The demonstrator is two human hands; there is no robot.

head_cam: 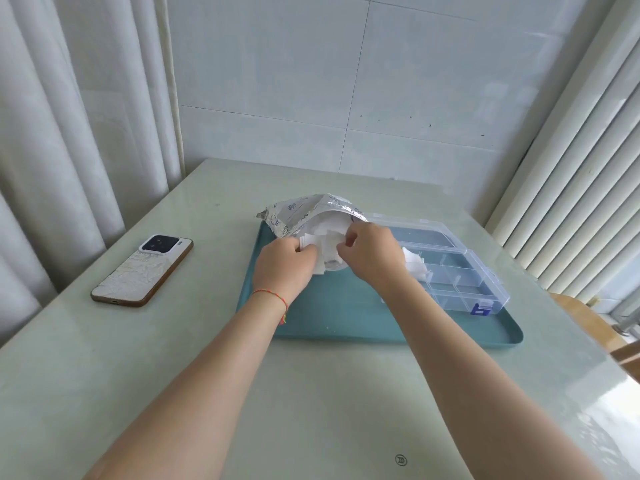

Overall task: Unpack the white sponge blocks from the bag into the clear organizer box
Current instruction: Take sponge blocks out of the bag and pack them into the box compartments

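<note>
A silver foil bag (pixel 294 211) lies on its side on the teal tray (pixel 346 317), its mouth facing me with white sponge blocks (pixel 327 242) spilling out. My left hand (pixel 282 268) pinches a white block at the bag's mouth. Just to the right, my right hand (pixel 372 252) pinches another block in the same pile. The clear organizer box (pixel 457 271) stands open on the tray's right part, with several white blocks (pixel 415 266) in its near-left compartment.
A phone (pixel 143 270) lies face down on the pale green table (pixel 311 410), left of the tray. Curtains hang at the left, a tiled wall stands behind, window bars at the right. A wooden chair (pixel 599 327) shows at the right edge.
</note>
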